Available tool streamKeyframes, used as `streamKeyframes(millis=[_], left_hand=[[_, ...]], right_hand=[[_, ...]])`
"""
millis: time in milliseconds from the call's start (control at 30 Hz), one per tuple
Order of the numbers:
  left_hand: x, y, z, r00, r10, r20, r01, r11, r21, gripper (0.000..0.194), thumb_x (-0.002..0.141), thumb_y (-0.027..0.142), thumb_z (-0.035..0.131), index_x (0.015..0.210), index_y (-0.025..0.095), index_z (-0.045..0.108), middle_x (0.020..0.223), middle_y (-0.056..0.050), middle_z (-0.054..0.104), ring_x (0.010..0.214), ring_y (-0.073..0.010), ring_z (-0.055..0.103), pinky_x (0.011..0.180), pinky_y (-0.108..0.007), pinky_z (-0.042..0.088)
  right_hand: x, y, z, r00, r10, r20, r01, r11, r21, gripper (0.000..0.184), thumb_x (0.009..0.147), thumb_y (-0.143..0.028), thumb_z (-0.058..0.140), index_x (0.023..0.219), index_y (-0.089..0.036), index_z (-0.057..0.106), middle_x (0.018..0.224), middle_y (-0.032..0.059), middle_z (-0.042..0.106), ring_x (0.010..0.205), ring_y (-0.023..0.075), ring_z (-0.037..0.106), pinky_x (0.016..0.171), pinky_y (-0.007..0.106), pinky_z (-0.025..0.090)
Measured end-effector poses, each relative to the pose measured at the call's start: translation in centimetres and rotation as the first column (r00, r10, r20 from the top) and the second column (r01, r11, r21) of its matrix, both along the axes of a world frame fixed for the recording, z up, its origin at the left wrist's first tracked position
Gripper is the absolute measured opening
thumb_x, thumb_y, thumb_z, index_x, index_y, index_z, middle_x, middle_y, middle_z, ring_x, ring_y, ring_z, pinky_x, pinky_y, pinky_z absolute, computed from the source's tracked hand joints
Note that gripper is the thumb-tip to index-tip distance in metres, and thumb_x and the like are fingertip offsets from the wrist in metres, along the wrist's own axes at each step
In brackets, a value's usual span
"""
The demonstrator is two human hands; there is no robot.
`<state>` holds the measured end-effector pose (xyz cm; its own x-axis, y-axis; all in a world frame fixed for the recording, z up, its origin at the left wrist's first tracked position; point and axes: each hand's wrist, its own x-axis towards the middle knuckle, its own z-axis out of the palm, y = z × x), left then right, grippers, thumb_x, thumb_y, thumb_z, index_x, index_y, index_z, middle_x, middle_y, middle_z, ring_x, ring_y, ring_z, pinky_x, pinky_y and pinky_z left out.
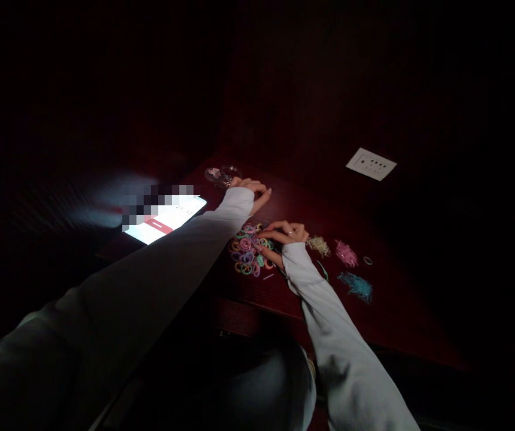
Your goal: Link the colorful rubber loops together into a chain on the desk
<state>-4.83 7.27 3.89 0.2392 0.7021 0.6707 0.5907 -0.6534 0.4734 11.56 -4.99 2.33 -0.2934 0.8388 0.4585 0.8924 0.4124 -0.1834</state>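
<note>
Over the dark table (261,293), both hands (249,185) (293,232) reach forward, curled.

a dim room indoors, shown by wall socket (371,164) and table (270,294).

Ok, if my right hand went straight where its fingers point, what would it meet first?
Your right hand would likely meet the multicoloured hair ties first; it already overlaps them in view, though contact is unclear.
</note>
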Motion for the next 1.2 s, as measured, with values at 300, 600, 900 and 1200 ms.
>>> streamKeyframes(millis=[300, 600, 900, 1200], left_hand=[[0.0, 0.6, 0.1, 0.997, -0.047, -0.065, 0.044, 0.998, -0.054, 0.037, 0.098, 0.035, 0.055, 0.066, 0.019, 0.066, 0.075, -0.002, 0.07, 0.083, -0.018, 0.059, 0.092, -0.037, 0.033], [0.0, 0.4, -0.2, 0.993, -0.114, -0.035, 0.113, 0.993, -0.029, 0.037, 0.096, 0.034, 0.057, 0.062, 0.019, 0.062, 0.068, 0.0, 0.066, 0.08, -0.0174, 0.056, 0.09, -0.037, 0.033], [0.0, 0.2, 0.0, 0.987, -0.092, -0.134, 0.087, 0.995, -0.041, 0.041, 0.097, 0.035, 0.053, 0.061, 0.019, 0.063, 0.073, -0.001, 0.069, 0.082, -0.0171, 0.058, 0.088, -0.036, 0.033], [-0.1, 0.2, 0.0, 0.984, -0.085, -0.16, 0.076, 0.995, -0.058, 0.039, 0.098, 0.035, 0.053, 0.064, 0.019, 0.065, 0.076, -0.002, 0.071, 0.084, -0.0174, 0.058, 0.088, -0.036, 0.032]], right_hand=[[0.0, 0.1, 0.2, 0.998, -0.02, -0.053, 0.021, 1.0, 0.008, 0.014, 0.096, -0.042, 0.069, 0.095, -0.035, 0.082, 0.112, 0.002, 0.072, 0.113, 0.0263, 0.049, 0.096, 0.043, 0.032], [0.1, 0.1, 0.5, 0.981, -0.095, -0.17, 0.103, 0.994, 0.036, 0.023, 0.097, -0.049, 0.064, 0.093, -0.033, 0.081, 0.108, 0.0035, 0.073, 0.109, 0.0269, 0.048, 0.097, 0.043, 0.03], [2.1, 1.1, 0.7, 0.883, -0.446, -0.143, 0.456, 0.889, 0.038, 0.05, 0.102, -0.062, 0.044, 0.096, -0.028, 0.08, 0.109, 0.0067, 0.071, 0.112, 0.0304, 0.042, 0.095, 0.044, 0.021], [0.5, 1.0, 0.2, 0.939, -0.285, -0.192, 0.296, 0.955, 0.027, 0.034, 0.099, -0.058, 0.056, 0.101, -0.035, 0.081, 0.116, 0.0039, 0.069, 0.113, 0.0289, 0.044, 0.094, 0.043, 0.024]])
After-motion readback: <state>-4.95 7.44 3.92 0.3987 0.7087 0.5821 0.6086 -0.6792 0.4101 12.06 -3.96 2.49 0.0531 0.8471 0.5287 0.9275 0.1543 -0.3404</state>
